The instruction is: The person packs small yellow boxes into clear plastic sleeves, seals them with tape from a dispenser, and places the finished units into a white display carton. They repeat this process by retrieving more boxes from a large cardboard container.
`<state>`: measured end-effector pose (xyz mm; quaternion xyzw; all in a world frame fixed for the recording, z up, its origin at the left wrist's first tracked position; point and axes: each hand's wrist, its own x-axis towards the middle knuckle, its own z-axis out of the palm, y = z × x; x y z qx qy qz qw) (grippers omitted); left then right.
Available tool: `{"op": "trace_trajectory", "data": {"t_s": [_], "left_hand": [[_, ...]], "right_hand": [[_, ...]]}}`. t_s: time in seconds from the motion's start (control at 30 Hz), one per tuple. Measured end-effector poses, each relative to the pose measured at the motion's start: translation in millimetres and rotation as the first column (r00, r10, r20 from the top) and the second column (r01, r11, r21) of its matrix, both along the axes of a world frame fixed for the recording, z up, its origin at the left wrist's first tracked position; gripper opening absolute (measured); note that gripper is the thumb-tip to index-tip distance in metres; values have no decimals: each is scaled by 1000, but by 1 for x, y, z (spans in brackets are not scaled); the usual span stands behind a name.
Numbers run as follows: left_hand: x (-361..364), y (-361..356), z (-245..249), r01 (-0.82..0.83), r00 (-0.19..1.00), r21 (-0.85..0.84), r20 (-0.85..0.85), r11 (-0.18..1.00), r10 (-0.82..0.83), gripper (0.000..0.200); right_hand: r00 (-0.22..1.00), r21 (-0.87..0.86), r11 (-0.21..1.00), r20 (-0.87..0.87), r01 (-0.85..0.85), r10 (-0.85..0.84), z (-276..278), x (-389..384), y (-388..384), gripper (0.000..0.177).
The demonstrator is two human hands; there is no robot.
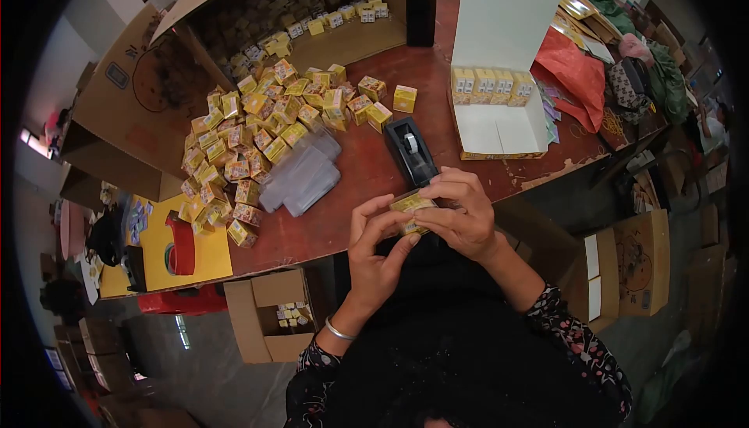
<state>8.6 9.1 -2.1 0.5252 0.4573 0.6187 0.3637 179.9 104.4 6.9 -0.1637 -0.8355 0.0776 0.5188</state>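
Both hands hold one small yellow box in front of my body, just past the table's near edge. My left hand grips it from the left between thumb and fingers. From the right, my right hand closes on its upper side, fingers bent over it. Just beyond the hands stands a black tape dispenser with a roll of clear tape. A stack of clear plastic sleeves lies left of the dispenser, against a heap of small yellow boxes.
An open white display carton holds a row of yellow boxes. At the back, a large cardboard box lies on its side with many small boxes inside; a black phone leans by it. A red tape gun lies left. Below is an open carton.
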Motion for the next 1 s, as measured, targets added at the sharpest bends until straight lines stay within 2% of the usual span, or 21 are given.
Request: {"op": "trace_trajectory", "data": {"t_s": [0.07, 0.13, 0.2, 0.27, 0.3, 0.37, 0.4, 0.47, 0.5, 0.53, 0.57, 0.6, 0.63, 0.7, 0.73, 0.77, 0.8, 0.87, 0.9, 0.97, 1.0], "left_hand": [[-4, -1, 1, -29, 994, 33, -109, 999, 33, 33], [-10, -3, 4, -45, 964, 87, -257, 995, 66, 33], [-17, -4, 8, -38, 894, 155, -437, 987, 103, 31], [-25, -2, 16, 60, 772, 231, -628, 971, 102, 31], [-28, -1, 21, 114, 695, 261, -710, 959, 111, 31], [-29, -5, 41, 59, 609, 420, -734, 905, 301, 33], [-31, -5, 50, 40, 559, 498, -730, 866, 394, 34], [-39, -16, 48, -89, 637, 586, -589, 806, 498, 50], [-42, -20, 40, -167, 694, 598, -494, 784, 525, 55], [-44, -23, 29, -244, 737, 557, -425, 794, 525, 60], [-40, -23, 21, -297, 816, 431, -349, 852, 461, 62], [-33, -22, 16, -326, 879, 292, -256, 899, 402, 64], [-29, -20, 8, -263, 958, 142, -75, 954, 276, 70], [-33, -20, 12, -112, 969, -46, 218, 993, 119, 73], [-36, -19, 13, -14, 928, -118, 367, 993, 56, 75], [-40, -17, 4, -33, 924, -24, 379, 999, 40, 72], [-47, -18, -4, -17, 931, -42, 363, 999, 31, 72], [-64, -18, -15, 9, 943, -71, 332, 997, 15, 72], [-64, -19, -9, -14, 953, -128, 297, 992, 52, 70], [-74, -16, -26, -128, 991, -226, 5, 966, 133, 70], [-80, -12, -46, -197, 976, -172, -125, 965, 177, 71]], "right_hand": [[996, 14, 998, 73, -55, 53, 7, 1, 6, 27], [977, -37, 991, 168, -128, 132, 14, 4, 15, 35], [949, -111, 982, 264, -150, 175, 23, 5, 17, 42], [915, -200, 973, 361, -114, 181, 33, 5, 12, 50], [915, -249, 963, 354, -107, 193, 37, 6, 10, 54], [916, -343, 934, 338, -94, 217, 43, 6, 7, 63], [949, -538, 835, 189, -115, 252, 36, 5, 5, 61], [969, -822, 525, -121, -221, 217, 13, 2, 2, 59], [934, -878, 330, -290, -346, 209, 8, 1, -1, 56], [882, -841, 273, -426, -468, 201, 0, -4, -5, 56], [813, -783, 218, -553, -582, 184, -8, -11, -9, 55], [807, -782, 199, -561, -590, 187, -11, -16, -14, 54], [802, -792, 139, -569, -594, 184, -15, -23, -20, 53], [796, -821, -9, -557, -571, 236, -17, -35, -26, 51], [816, -854, 10, -494, -520, 302, -17, -38, -21, 52], [828, -883, 34, -426, -469, 365, -17, -41, -15, 54], [829, -896, 177, -282, -408, 483, -8, -37, 3, 47], [877, -930, 168, -232, -326, 420, 18, -32, 56, 31], [920, -883, 332, -227, -332, 318, 23, -38, 92, 21], [978, -793, 573, -143, -205, 152, 12, -53, 177, 20], [998, -726, 685, -29, -64, 63, 13, -65, 211, 21]]}}
